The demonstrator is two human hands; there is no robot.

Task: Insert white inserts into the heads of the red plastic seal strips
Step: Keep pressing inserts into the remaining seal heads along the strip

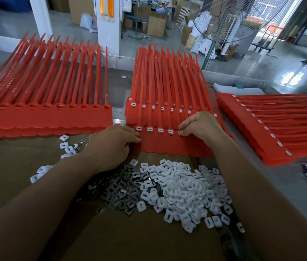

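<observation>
Factory floor behind, grey and glossy: cartons point(155, 25), sacks, a pedestal fan point(229, 17). Foreground, a desk point(13, 176) covered in brown cardboard.

Item 1. Front mat of red seal strips point(167, 144), lying flat at the near edge of the middle stack point(167, 102), tails pointing away from the person. The four heads at its left end each show a white slotted plug. Judged light, thin and springy; the joined tabs should flex if lifted by one corner, so it is best steadied at the tab edge.

Item 2. Loose white inserts point(182, 193), heaped on the cardboard near the mat, just below both hands. Small, hard, smooth and probably slippery; a fingertip pinch across the short sides looks like the only practical hold. Dark grey pieces point(118, 187) lie mixed in on the left.

Item 3. Right hand point(199, 127), fingers curled tight, tips pinching one white insert point(179, 132) directly over the fifth head; it touches the head, and how deep it sits cannot be told.

Item 4. Left hand point(118, 146), fingers bent round the mat's left edge, apparently gripping it just beside the first filled head.

Item 5. Left stack point(43, 113), heads without plugs. Right stack point(273, 129), heads plugged white.
</observation>
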